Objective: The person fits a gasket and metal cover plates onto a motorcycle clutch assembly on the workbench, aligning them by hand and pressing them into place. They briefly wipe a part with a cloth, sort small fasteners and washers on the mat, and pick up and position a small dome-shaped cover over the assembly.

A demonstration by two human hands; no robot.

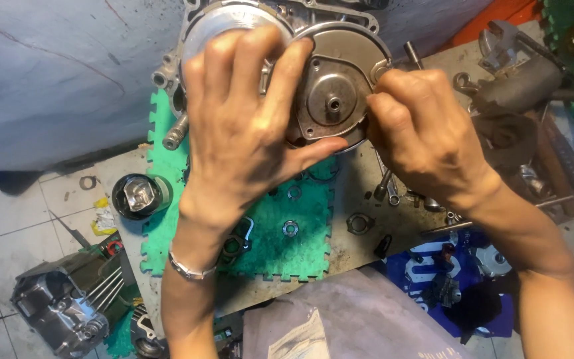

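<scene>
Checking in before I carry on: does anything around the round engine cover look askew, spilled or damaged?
Nothing looks spilled or broken. The round cover sits flat under both hands; loose washers and wrenches lie scattered on the green mat and board, cluttered rather than odd.
</scene>
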